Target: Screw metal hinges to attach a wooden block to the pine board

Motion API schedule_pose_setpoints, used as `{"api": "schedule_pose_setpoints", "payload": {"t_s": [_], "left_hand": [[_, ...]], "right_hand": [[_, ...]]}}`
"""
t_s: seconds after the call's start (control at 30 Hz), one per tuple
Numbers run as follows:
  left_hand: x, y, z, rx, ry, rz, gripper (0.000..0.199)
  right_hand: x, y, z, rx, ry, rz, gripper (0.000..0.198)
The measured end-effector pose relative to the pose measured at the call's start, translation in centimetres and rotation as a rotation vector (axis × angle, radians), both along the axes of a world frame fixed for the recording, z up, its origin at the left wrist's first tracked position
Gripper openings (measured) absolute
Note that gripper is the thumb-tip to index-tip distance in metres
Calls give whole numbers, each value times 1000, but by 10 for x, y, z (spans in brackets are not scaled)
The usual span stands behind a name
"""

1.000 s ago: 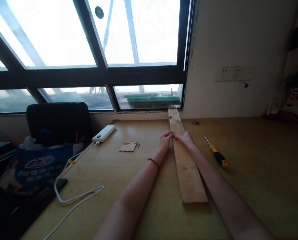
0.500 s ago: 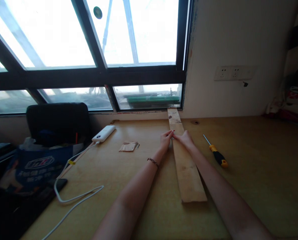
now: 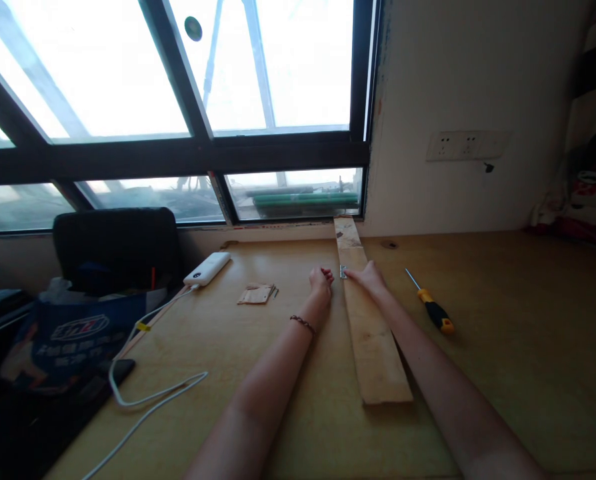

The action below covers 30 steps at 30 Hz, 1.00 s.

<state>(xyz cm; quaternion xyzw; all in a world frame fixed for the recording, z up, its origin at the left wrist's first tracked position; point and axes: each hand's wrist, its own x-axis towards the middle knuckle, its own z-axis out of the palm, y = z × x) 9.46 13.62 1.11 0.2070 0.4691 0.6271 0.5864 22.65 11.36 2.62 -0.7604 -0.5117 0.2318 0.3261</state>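
Observation:
A long wooden board [image 3: 375, 347] lies across the table and reaches toward the window. At its left edge sits a small silver metal plate [image 3: 343, 272], which looks like a hinge. My right hand [image 3: 371, 279] rests over the board and holds the plate against that edge with the thumb; the other fingers are mostly hidden. Just left of the plate, apart from it, is my left hand [image 3: 321, 281] with its fingers curled closed. Whatever may be inside those fingers is too small to make out.
A yellow-and-black screwdriver [image 3: 434, 310] lies right of the board. To the left are a scrap of thin card [image 3: 256, 293] with screws beside it, and a white power bank [image 3: 207, 269] with a cable [image 3: 153, 393]. A black chair [image 3: 115, 240] stands beyond the table's left edge.
My left hand has drawn back left from the plate, and its fingers have curled. The metal plate now shows more fully. My right hand stays in nearly the same place.

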Motion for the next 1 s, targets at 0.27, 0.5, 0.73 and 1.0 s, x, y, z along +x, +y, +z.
{"api": "schedule_pose_setpoints", "payload": {"t_s": [0.27, 0.5, 0.73, 1.0], "left_hand": [[-27, -54, 2, -59, 6, -248, 16], [-86, -101, 11, -162, -172, -422, 30], [-105, -100, 10, -12, -66, -300, 13], [-147, -80, -2, 181, 885, 11, 13]], "right_hand": [[1, 2, -4, 31, 12, 11, 85], [1, -1, 1, 3, 25, 5, 87], [2, 1, -3, 41, 30, 3, 81], [3, 2, -4, 32, 0, 0, 83]]}}
